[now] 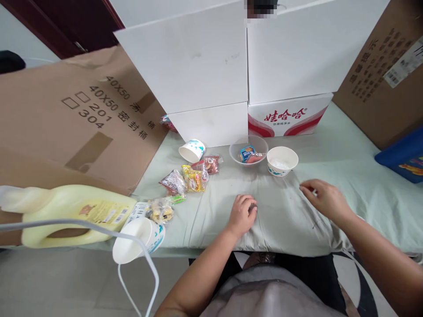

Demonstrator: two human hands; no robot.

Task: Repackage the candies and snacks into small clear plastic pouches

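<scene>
My left hand (242,214) rests near the front of the cloth-covered table, its fingers curled round a small dark thing (252,206) that shows only in part. Further right, my right hand (325,199) hovers over the cloth with thumb and fingertips drawn together in a pinch; what they hold, if anything, does not show. Nearest to it stands an upright white paper bowl (280,169) with a clear, crinkled wrapper inside. Beside that, a clear plastic bowl (233,154) holds a blue packet (247,153) and a reddish packet (254,159).
Several wrapped snacks (194,178) lie left of my left hand. One paper bowl (192,151) lies tipped behind them, another (155,237) at the front edge near a yellow jug (79,211) and a grey cable (99,226). White boxes (208,125) and cardboard boxes (66,101) stand around.
</scene>
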